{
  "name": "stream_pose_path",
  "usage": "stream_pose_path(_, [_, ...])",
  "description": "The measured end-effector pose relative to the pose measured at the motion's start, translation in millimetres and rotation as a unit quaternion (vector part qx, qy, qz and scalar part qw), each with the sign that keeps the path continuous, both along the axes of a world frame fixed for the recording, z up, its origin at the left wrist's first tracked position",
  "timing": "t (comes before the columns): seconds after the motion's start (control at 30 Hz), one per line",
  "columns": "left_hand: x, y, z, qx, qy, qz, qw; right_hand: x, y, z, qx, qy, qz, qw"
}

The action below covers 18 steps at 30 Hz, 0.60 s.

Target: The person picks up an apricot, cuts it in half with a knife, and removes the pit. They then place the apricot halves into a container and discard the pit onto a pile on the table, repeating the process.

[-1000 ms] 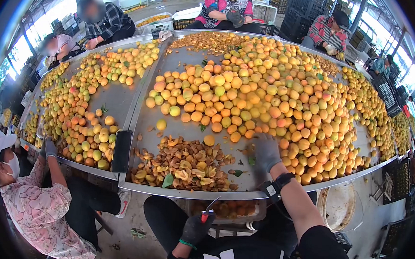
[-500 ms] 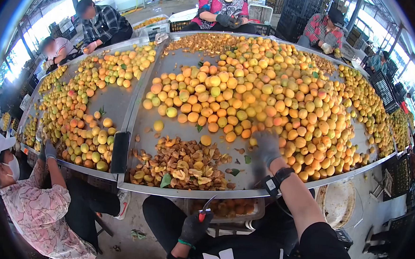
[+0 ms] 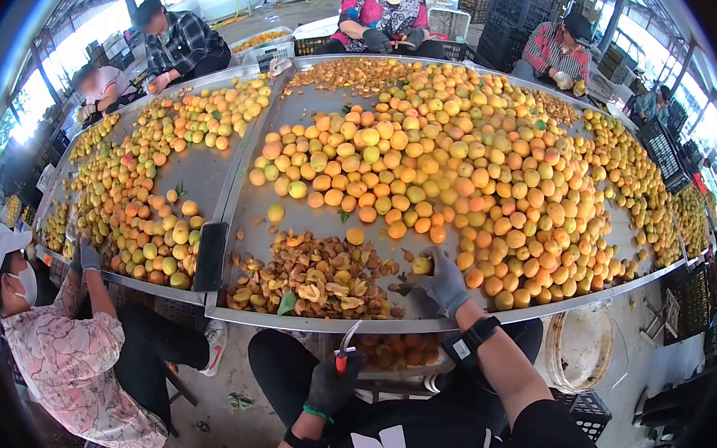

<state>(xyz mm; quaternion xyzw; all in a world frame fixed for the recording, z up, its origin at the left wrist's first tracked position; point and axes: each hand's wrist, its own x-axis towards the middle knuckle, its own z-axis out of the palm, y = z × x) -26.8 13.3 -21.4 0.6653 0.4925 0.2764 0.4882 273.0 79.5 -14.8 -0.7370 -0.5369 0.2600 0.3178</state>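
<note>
My left hand (image 3: 334, 384), in a dark glove, is wrapped round a small curved knife (image 3: 341, 359) with a red handle, below the table's front edge; its blade points up. Over the metal table (image 3: 303, 322), my right hand (image 3: 443, 283), in a grey glove, has its fingers closed round a yellow-green apricot (image 3: 422, 266). The big heap of whole apricots (image 3: 492, 183) lies beyond and right of that hand. To its left is a pile of cut, pitted apricot pieces (image 3: 322, 279) with a green leaf (image 3: 287, 303) on it.
A black phone (image 3: 210, 256) lies on the divider at left. Under the front edge is a bin of apricots (image 3: 400, 351). A white bucket (image 3: 581, 348) stands at right. A co-worker in a pink shirt (image 3: 78, 371) sits at left; several others work along the far side.
My right hand has drawn back from the heap, slightly left and toward me, and an apricot now shows in its fingers. My left hand and knife have shifted slightly left.
</note>
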Motion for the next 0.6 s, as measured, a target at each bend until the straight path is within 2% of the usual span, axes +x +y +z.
stream_pose_path(0.07, [2.0, -2.1, 7.0, -0.009, -0.022, 0.013, 1.0, 2.0, -2.6, 0.8, -0.135, -0.189, 0.058, 0.971])
stream_pose_path(0.1, [2.8, -2.1, 8.4, 0.006, -0.004, 0.009, 1.0, 0.2, -5.1, -0.6, -0.134, -0.188, 0.057, 0.971])
stream_pose_path(0.13, [3.2, -2.8, 10.8, 0.022, 0.014, 0.008, 1.0, -3.1, -9.2, -2.6, -0.087, 0.075, 0.072, 0.991])
stream_pose_path(0.17, [4.3, -2.3, 13.8, 0.022, 0.014, 0.009, 1.0, -5.4, -12.9, -4.6, -0.037, 0.332, 0.08, 0.939])
stream_pose_path(0.2, [5.5, -1.3, 18.5, 0.01, 0.007, 0.014, 1.0, -9.3, -16.3, -0.7, -0.037, 0.333, 0.081, 0.939])
stream_pose_path(0.27, [6.4, -1.4, 21.5, 0.0, 0.0, 0.018, 1.0, -21.1, -23.8, 15.4, -0.021, 0.509, 0.08, 0.857])
stream_pose_path(0.3, [6.8, -1.5, 21.0, -0.005, -0.009, 0.022, 1.0, -24.2, -23.5, 20.3, -0.021, 0.51, 0.081, 0.856])
stream_pose_path(0.37, [6.6, -2.6, 19.0, -0.009, -0.017, 0.027, 0.999, -27.7, -21.7, 27.1, 0.006, 0.415, 0.124, 0.901])
stream_pose_path(0.47, [5.0, -4.6, 17.5, 0.029, -0.002, 0.014, 0.999, -21.4, -13.0, -18.4, 0.016, 0.472, 0.096, 0.876])
stream_pose_path(0.5, [4.8, -5.1, 18.1, 0.009, -0.004, 0.018, 1.0, -22.6, -12.8, -11.7, 0.016, 0.472, 0.098, 0.876])
stream_pose_path(0.57, [3.9, -5.5, 18.8, -0.01, -0.006, 0.024, 1.0, -23.7, -12.6, 2.7, -0.118, 0.486, 0.032, 0.865])
stream_pose_path(0.6, [3.6, -5.2, 18.5, -0.012, -0.014, 0.025, 1.0, -24.2, -11.4, -2.0, -0.119, 0.486, 0.034, 0.865])
